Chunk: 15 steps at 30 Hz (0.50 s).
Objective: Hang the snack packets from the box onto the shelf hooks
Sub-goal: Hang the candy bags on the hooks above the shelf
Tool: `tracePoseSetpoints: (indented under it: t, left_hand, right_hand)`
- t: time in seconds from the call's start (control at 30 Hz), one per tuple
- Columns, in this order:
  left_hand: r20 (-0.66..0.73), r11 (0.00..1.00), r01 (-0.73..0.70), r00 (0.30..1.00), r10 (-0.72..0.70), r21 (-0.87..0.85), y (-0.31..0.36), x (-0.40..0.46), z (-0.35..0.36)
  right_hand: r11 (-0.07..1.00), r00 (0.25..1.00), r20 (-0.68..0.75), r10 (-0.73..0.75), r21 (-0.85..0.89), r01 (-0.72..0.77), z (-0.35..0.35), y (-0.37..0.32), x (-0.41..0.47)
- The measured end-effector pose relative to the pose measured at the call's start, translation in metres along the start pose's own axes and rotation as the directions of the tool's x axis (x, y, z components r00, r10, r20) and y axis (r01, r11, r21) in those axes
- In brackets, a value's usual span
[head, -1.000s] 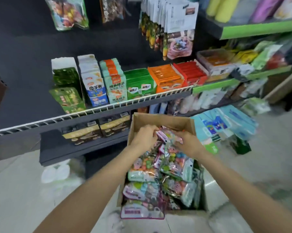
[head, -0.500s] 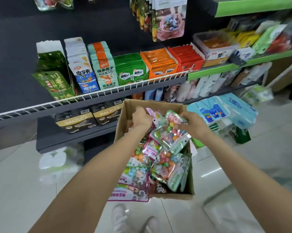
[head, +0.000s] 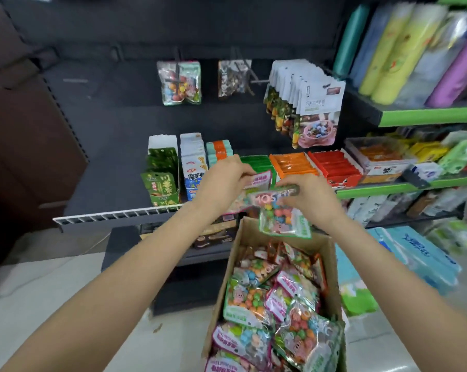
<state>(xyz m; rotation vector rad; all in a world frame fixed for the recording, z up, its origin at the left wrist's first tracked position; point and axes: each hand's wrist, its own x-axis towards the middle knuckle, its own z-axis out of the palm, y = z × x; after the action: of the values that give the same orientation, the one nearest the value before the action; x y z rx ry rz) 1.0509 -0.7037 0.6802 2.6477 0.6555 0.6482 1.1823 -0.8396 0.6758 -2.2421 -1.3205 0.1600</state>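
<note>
your right hand (head: 311, 198) pinches the top edge of a clear plastic snack packet with green trim and coloured candy balls inside (head: 282, 217); its header shows the pink letters "mos", the rest covered by your fingers. the packet hangs just above the far end of the open brown cardboard box (head: 331, 267), clear of the ones inside. your left hand (head: 221, 181) grips a second packet with a pink header (head: 259, 181), fingers curled round its top; the writing on it is too blurred to read. the two packets overlap between your hands.

in the box lie more of the same candy packets (head: 256, 299), some trimmed green, some pink, heaped so that you can't count them exactly; at least eight show.

on the dark back panel above, one candy packet of the same kind (head: 179, 83) hangs on a hook, and beside it one dark packet marked "mosaic" down its side (head: 233, 79). to the right hangs a row of white-topped pouches picturing a pink bowl (head: 306, 103), about seven deep.

on the wire-fronted shelf (head: 114, 216) behind your hands stand a green carton (head: 161, 181), a blue and white carton (head: 193, 167), then orange flat packs (head: 293, 163) and red flat packs (head: 334, 166). pale blue bundles (head: 417, 253) sit on the floor to the right of the box.
</note>
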Motion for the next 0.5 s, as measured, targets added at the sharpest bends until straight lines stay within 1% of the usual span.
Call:
tracePoseSetpoints:
  t: [0.03,0.07,0.13,0.2,0.33,0.4,0.5]
  left_hand:
    - [0.013,1.0,-0.018,1.0,0.018,0.011,-0.004,0.001,-0.012]
    - [0.025,1.0,-0.031,0.999,0.031,0.003,-0.01,0.002,-0.023]
    - [0.033,0.999,-0.036,0.999,0.037,-0.033,-0.025,0.006,-0.041]
    - [0.029,0.998,-0.029,0.999,0.031,-0.056,-0.044,0.012,-0.056]
    - [0.058,1.0,-0.013,0.998,0.013,-0.008,-0.086,0.027,-0.072]
    - [0.011,0.996,0.046,0.999,-0.046,-0.076,-0.107,0.031,-0.08]
    - [-0.086,0.975,0.158,0.981,-0.173,-0.154,-0.142,0.036,-0.095]
  right_hand:
    - [0.998,0.999,-0.03,-0.04,-0.043,0.038,-0.002,-0.015,0.01]
    - [0.997,0.995,-0.069,-0.066,-0.05,0.063,-0.003,-0.029,0.019]
    - [0.996,0.983,-0.156,-0.093,-0.002,0.094,-0.003,-0.056,0.035]
    - [0.991,0.97,-0.221,-0.099,0.064,0.116,0.004,-0.079,0.053]
    - [0.986,0.948,-0.308,-0.073,0.122,0.116,0.031,-0.111,0.085]
    - [0.973,0.952,-0.305,-0.021,0.215,0.09,0.04,-0.118,0.096]
    - [0.942,0.985,-0.16,0.06,0.337,-0.002,0.054,-0.112,0.118]
